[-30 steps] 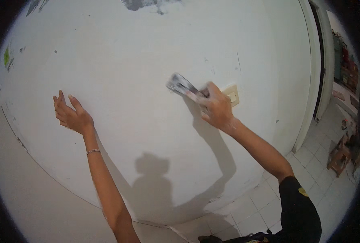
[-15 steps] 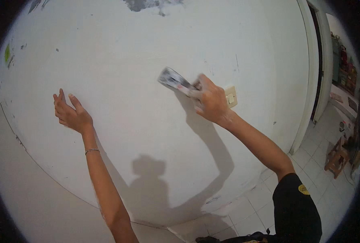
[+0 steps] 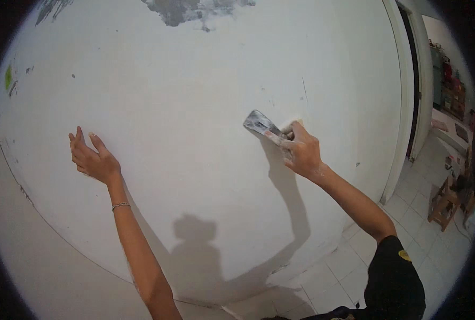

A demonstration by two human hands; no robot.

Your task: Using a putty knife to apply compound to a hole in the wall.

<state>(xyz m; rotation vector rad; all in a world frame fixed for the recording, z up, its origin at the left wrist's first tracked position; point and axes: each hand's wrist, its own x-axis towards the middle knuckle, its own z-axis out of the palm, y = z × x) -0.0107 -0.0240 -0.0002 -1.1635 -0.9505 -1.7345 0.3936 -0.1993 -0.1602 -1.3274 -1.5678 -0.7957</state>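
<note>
One smeared putty knife [image 3: 261, 124] sits just off centre toward 1 o'clock, tip aimed at 10, on or near the white wall [image 3: 184, 144], can't tell which. Right hand [image 3: 303, 149] is wrapped snugly round its handle end. Left hand [image 3: 94, 159], at 9, is loosely spread, nothing in it. Grey patch [image 3: 187, 10] near 12, wooden stool [image 3: 444, 207] around 3.

The scraper [image 3: 258, 122] is partly covered by the fingers [image 3: 297, 130] of the right hand [image 3: 306, 153]; up top, the grey patch [image 3: 182, 12] is sliced off!
</note>
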